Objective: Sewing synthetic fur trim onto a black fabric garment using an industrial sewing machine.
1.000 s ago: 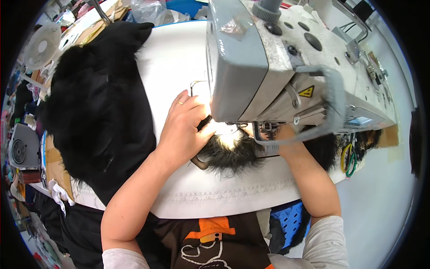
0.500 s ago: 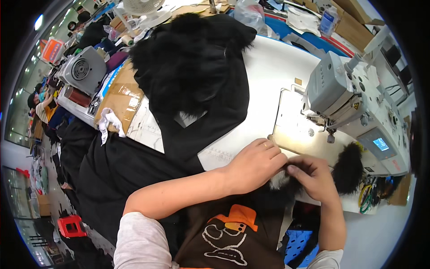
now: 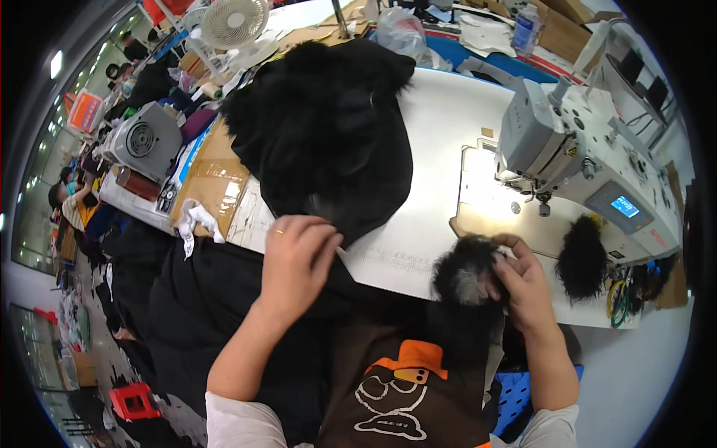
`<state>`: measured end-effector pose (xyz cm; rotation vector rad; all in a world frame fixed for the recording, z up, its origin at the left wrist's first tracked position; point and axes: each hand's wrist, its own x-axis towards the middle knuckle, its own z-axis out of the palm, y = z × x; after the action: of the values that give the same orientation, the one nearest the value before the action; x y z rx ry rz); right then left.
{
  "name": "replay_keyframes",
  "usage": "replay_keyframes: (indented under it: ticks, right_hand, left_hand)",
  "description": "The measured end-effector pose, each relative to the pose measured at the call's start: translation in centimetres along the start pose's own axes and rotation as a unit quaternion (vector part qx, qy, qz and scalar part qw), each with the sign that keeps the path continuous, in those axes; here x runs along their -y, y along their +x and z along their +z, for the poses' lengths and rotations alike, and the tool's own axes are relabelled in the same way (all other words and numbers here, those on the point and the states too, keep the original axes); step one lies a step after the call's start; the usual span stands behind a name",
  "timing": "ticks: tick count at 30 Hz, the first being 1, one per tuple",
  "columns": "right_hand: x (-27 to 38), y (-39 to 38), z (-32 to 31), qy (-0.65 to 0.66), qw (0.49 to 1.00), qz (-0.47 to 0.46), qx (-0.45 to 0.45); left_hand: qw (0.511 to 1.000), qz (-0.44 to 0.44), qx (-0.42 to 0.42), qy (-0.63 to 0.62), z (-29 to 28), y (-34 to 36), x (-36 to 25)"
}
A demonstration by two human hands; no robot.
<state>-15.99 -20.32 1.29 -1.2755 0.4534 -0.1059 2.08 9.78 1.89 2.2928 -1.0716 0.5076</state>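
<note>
My left hand (image 3: 297,265) has its fingers curled on the lower edge of a large black fabric piece with shaggy fur (image 3: 317,138), which is spread over the left of the white table (image 3: 444,112). Over the table's front edge on the right, my right hand (image 3: 523,284) holds a small tuft of black fur with a grey middle (image 3: 467,280) between thumb and fingers. The sewing machine (image 3: 538,127), with a lit plate and small screen, stands behind that hand. Another black fur piece (image 3: 581,260) lies below the machine's screen.
Scissors (image 3: 618,302) lie at the right edge. A white fan (image 3: 235,26), grey appliance (image 3: 142,138), cardboard (image 3: 213,179) and white rag (image 3: 198,224) sit left and behind. Dark cloth (image 3: 194,299) hangs at lower left. Other people (image 3: 71,194) work at far left.
Both hands left the machine's needle area and came together at the front edge. They have since parted: my left moved left onto the black fabric; my right keeps the fur tuft.
</note>
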Motion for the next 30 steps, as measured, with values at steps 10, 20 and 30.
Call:
replay_keyframes:
  ticks: [10, 20, 30]
  right_hand:
    - [0.6, -2.2, 4.5, -0.333, 0.892, -0.282, 0.117]
    - [-2.8, -3.4, 1.1, -0.185, 0.962, -0.200, -0.024]
    - [-4.8, -3.6, -2.4, 0.095, 0.966, -0.238, -0.038]
  left_hand:
    - [0.942, 0.043, 0.118, -0.312, 2.5, 1.1, -9.2]
    - [0.911, 0.023, 0.140, -0.388, 3.5, 2.0, -8.8]
    - [0.983, 0.128, -0.021, -0.130, 6.6, 10.5, 2.5]
